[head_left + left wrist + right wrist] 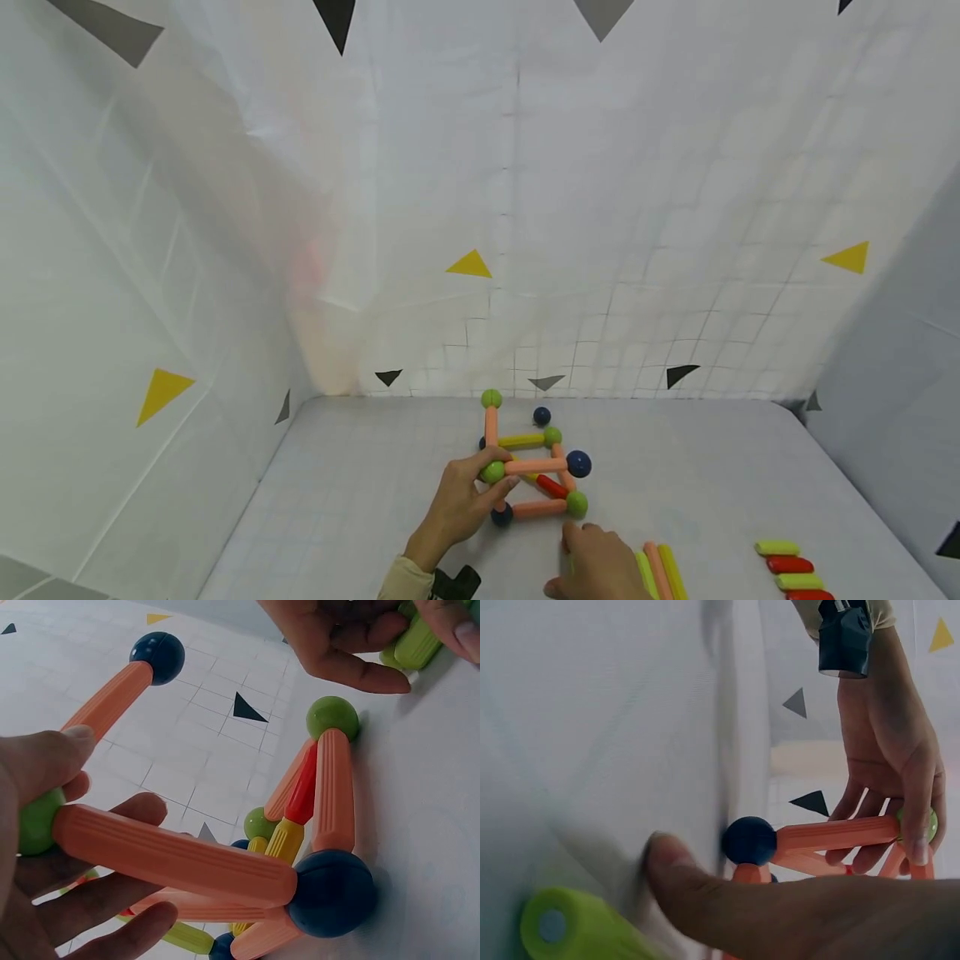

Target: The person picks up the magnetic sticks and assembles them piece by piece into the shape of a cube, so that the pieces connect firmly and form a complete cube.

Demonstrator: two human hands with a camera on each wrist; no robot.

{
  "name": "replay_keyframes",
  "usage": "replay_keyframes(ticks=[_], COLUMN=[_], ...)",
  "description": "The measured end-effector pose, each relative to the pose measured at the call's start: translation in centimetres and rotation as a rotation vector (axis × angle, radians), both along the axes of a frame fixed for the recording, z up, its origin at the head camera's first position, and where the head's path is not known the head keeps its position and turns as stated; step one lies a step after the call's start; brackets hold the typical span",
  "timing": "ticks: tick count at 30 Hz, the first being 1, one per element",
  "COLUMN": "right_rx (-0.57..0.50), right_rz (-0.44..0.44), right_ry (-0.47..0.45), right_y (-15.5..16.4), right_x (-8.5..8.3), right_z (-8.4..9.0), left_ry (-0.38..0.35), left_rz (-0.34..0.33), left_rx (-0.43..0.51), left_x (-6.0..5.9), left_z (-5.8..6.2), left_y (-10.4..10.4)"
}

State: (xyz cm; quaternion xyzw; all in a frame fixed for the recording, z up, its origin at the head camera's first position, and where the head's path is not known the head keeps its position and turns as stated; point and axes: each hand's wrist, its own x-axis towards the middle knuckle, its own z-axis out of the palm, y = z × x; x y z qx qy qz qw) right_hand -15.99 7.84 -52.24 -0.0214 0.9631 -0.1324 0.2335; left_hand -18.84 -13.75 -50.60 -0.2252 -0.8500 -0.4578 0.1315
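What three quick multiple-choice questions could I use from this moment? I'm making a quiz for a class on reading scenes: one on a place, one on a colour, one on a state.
1. Where does the loose dark blue ball lie?
A. behind the frame
B. in the right hand
C. on the pile of sticks

2. What colour is the ball that the left hand grips?
A. red
B. green
C. white

3. How does the stick-and-ball frame stand?
A. flat in pieces
B. lifted clear of the table
C. built up, resting on the table

Answers: 1 A, it sits apart beyond the frame; 2 B, the green ball shows between the fingers; 3 C, its lower balls sit on the table.
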Motion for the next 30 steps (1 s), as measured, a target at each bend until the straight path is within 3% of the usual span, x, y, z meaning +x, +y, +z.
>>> replay_keyframes(ticks=[5, 10, 15, 19, 22, 30], right_rx=[0.037, -0.033, -0.168, -0.331, -0.425, -0.669], right_rz=[0.019, 0.056, 0.042, 0.047, 0.014, -0.192], right_ry=[-0.027, -0.034, -0.006, 0.064, 0.127, 0.253], right_y=[-0.2, -0.2, 0.5, 1.8, 2.8, 4.6], right_x=[-0.2, 0.3, 0.8, 0.1, -0.9, -1.9], right_z=[0.0, 0.2, 0.6, 1.1, 1.5, 1.7], left_ry=[0.011, 0.010, -0.006, -0.019, -0.018, -0.007], left_rz=[0.001, 0.000, 0.001, 0.004, 0.004, -0.011], left_rx=[0.001, 0.001, -0.008, -0.013, -0.009, 0.006], left_x=[-0.1, -0.1, 0.0, 0.1, 0.1, 0.0], left_z=[-0.1, 0.0, 0.0, 0.0, 0.0, 0.0], left_y=[0.0, 0.0, 0.0, 0.0, 0.0, 0.0])
